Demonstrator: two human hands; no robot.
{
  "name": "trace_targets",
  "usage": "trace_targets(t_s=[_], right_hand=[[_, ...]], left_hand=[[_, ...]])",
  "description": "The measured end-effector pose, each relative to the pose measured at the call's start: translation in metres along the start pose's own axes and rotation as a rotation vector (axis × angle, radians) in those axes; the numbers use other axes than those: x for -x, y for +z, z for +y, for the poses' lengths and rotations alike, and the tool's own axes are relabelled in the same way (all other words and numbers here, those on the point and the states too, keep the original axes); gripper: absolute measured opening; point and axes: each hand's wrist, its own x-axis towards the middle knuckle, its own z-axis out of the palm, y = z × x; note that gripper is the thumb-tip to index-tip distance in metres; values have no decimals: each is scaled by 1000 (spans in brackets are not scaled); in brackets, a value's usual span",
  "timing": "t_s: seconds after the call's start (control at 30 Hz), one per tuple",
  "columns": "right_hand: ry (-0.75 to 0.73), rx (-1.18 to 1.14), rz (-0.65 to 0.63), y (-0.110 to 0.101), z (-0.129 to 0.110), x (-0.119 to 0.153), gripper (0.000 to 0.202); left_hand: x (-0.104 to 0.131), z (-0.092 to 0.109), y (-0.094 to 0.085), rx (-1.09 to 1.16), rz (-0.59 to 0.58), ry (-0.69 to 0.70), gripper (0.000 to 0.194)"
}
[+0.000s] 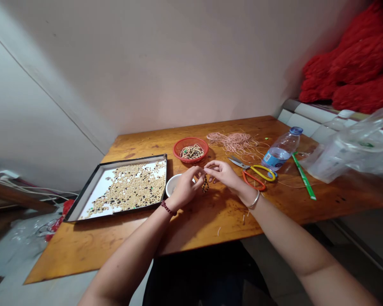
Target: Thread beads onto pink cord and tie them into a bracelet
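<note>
Along the foot of a pale wall stretches a wooden surface, with red fluffy bundles piled beyond its far right. On its left lies a shallow tray scattered with cream and black beads; at the right edge slumps a clear plastic bag. Left of that stand a water bottle and, nearer, scissors lying with their blades parted; pink cord is heaped on the far side. A red basket of beaded strands sits far of the white bowl, which the left grip partly covers. Smaller again, a short dark beaded strand hangs between that grip and the right grip, at the middle of the surface. Both grips look drawn almost closed, fingertips nearly meeting; I cannot tell which one carries the strand. The step in hand seems to be fine fingertip work at the strand's upper end, and the next move calls for a steady, precise pinch. Whatever lies between the fingertips is too small to make out, the bowl's contents are hidden, and the bag is cut off at the right.
</note>
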Motion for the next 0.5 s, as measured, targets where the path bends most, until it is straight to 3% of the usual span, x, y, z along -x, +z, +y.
trace_targets(t_s=[0.2, 0.37, 0.5], right_hand=[[-93, 60, 80, -1, 1, -2, 40], [-272, 266, 45, -5, -4, 2, 26], [-370, 490, 105, -5, -3, 6, 19]], left_hand=[[-1, 0, 0, 12, 2, -24, 7], [-1, 0, 0, 3, 10, -39, 9], [-1, 1, -1, 7, 6, -45, 10]])
